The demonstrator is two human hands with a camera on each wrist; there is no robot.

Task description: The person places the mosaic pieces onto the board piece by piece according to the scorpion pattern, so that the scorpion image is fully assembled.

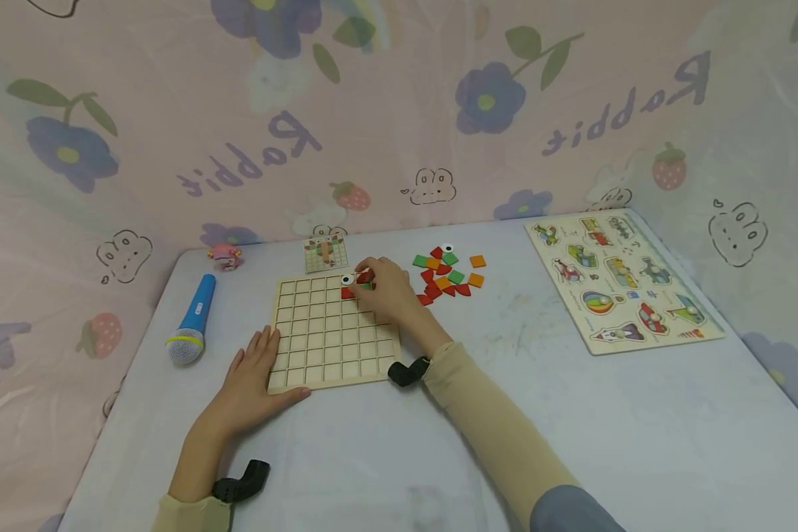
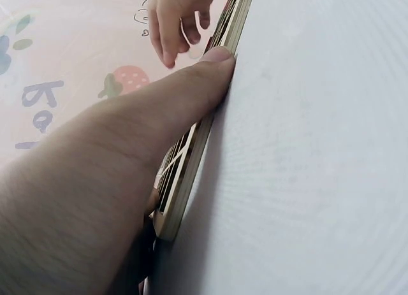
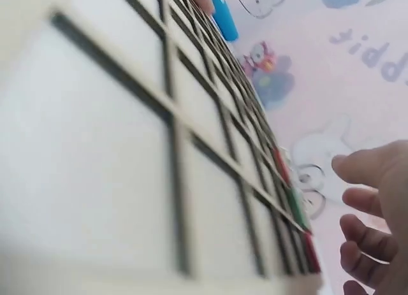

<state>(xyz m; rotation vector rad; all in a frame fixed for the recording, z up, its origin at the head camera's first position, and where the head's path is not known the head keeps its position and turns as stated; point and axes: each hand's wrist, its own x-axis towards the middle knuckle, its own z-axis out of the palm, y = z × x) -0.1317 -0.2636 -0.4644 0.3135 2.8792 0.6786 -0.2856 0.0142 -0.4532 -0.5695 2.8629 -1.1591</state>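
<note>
My left hand point(image 1: 249, 384) rests at the near left corner of a wooden grid board point(image 1: 322, 332), fingers along its left side and thumb point(image 2: 213, 62) on the front edge. Over the board's far right part hovers my right hand point(image 1: 389, 292), fingers loosely bent, with no piece showing between them in the right wrist view. Beneath and beside these fingers, a red piece point(image 1: 348, 293), a white round eye piece point(image 1: 347, 280) and a green piece point(image 3: 296, 206) sit in the far rows. My right fingers partly hide that area in the head view.
Right of the board lie scattered red, green and orange pieces point(image 1: 455, 277). A pattern card point(image 1: 326, 253) is behind the board. At left are a blue toy microphone point(image 1: 196, 318) and a small pink toy point(image 1: 224, 256). A picture puzzle board point(image 1: 621, 281) lies far right.
</note>
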